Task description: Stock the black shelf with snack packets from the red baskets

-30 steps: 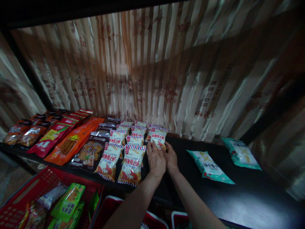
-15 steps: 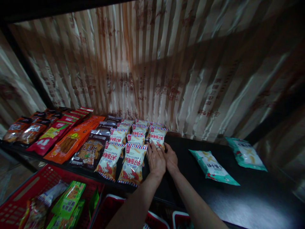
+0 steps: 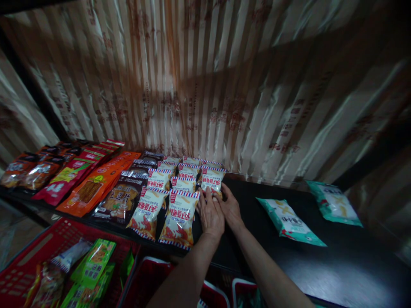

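Observation:
A white snack bag point(image 3: 212, 177) with red lettering and a blue-and-red striped top edge lies at the right end of a group of matching bags. My left hand point(image 3: 210, 214) grips its lower end, fingers bent over the front. At the bag's lower right edge is my right hand point(image 3: 230, 206), closed on it beside the left; some fingertips are hidden. Just left of my hands, a matching front bag point(image 3: 180, 218) rests on the black shelf point(image 3: 244, 239), with another bag point(image 3: 149, 211) beside it.
Brown potato-chip bags point(image 3: 120, 196), orange packets point(image 3: 93, 188), pink packets point(image 3: 66, 179) and dark-topped bags point(image 3: 41, 171) fill the shelf's left. Two teal bags point(image 3: 290, 222) lie to the right. Below the front edge stand red baskets point(image 3: 35, 252), one holding green packets point(image 3: 93, 265). A patterned curtain point(image 3: 192, 85) hangs behind.
Both hands stay at the same bag, and it has barely moved. The right hand has shifted slightly up along its edge. The camera view has tilted a little.

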`<state>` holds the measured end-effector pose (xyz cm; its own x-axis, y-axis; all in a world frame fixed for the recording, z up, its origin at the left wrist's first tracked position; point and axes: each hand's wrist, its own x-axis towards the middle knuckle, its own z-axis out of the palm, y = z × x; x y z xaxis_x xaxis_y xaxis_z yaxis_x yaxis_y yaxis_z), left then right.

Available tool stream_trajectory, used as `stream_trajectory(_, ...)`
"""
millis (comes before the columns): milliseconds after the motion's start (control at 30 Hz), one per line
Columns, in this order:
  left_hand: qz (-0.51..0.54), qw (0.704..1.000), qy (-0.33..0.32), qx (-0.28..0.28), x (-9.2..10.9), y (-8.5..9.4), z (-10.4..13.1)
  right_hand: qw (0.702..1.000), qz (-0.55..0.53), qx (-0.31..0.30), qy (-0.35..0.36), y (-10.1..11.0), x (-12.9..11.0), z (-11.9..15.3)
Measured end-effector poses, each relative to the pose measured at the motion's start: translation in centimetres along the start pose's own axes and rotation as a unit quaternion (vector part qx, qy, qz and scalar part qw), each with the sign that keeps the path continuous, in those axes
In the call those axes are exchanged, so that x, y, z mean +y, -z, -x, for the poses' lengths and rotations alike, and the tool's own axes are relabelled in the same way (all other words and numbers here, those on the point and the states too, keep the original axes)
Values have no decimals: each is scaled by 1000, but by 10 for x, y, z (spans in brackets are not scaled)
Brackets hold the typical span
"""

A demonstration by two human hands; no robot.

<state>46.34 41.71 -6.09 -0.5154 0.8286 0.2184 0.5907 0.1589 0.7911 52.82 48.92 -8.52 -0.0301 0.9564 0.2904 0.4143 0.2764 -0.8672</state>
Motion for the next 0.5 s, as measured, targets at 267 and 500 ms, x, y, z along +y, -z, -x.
stream_trajectory(267,14,1000,7,15,-1,-1,1,1000,-21,-7,-14,-2,-3,3)
stream_trajectory(500,8,1000,7,8,1,2,1,995,-71,60,-29,8,9,-8)
